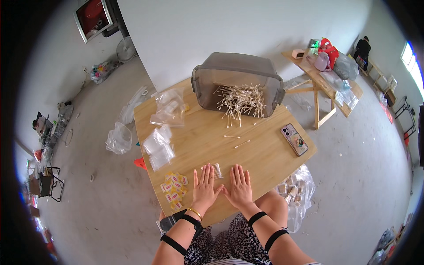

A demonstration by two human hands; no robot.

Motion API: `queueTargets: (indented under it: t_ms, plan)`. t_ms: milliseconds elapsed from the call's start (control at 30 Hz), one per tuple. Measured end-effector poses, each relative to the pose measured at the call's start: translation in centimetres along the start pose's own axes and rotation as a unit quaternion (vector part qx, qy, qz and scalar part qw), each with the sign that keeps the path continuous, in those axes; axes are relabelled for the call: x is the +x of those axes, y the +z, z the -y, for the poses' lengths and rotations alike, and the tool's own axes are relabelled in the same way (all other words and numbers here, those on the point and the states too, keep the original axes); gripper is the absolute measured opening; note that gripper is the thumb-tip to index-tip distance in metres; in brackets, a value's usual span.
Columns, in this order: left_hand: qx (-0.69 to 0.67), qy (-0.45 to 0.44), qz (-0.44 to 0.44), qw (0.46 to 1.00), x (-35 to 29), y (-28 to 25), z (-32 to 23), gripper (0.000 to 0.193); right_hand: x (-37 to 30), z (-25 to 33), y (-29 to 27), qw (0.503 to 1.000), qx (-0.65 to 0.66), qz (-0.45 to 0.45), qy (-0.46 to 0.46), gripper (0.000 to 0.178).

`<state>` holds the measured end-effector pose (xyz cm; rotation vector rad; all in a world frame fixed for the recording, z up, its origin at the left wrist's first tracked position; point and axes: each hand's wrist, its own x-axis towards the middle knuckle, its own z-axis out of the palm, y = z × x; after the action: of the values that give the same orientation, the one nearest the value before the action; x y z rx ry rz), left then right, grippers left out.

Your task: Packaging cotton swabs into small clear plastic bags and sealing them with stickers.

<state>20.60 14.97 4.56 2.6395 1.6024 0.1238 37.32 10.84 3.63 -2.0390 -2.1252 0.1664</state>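
My left hand [205, 189] lies flat near the table's front edge, fingers stretched out. Its fingertips are beside a small row of cotton swabs [217, 171] and hide part of it. Palm down to its right, my right hand [239, 187] is flat too, with nothing in it. The two thumbs almost meet. Yellow and white printed labels [175, 187] are scattered left of my left hand. Farther back, a grey translucent bin [207, 84] rests on its side, with a heap of loose cotton swabs [243, 99] at its mouth. Two single swabs [242, 144] lie in front of it.
Clear plastic bags [159, 148] are stacked on the table's left side. A phone in a patterned case [294, 140] lies at the right. Beyond stands a wooden side table [304, 66] piled with bags. A filled plastic bag [300, 194] sits by my knee. A person [363, 48] is far right.
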Motion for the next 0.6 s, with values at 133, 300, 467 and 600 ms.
queueTargets:
  t_ms: [133,300,467,600]
  plan:
    - [-0.037,-0.004,-0.044,0.998,0.2,0.0,0.1,0.077,0.0,0.0,-0.4,1.0,-0.007,-0.006,0.001,0.087]
    - [-0.056,-0.029,-0.086,0.994,1.5,-0.4,0.1,0.062,0.0,-0.1,-0.8,1.0,0.001,0.001,0.0,0.086]
    - [-0.056,-0.036,-0.093,0.993,3.2,0.0,1.1,0.056,-0.1,0.0,-1.2,1.0,0.0,0.004,0.003,0.086]
    - [-0.06,-0.033,-0.103,0.992,3.9,0.0,2.0,0.056,-0.1,0.1,-1.5,1.0,0.006,0.007,-0.001,0.087]
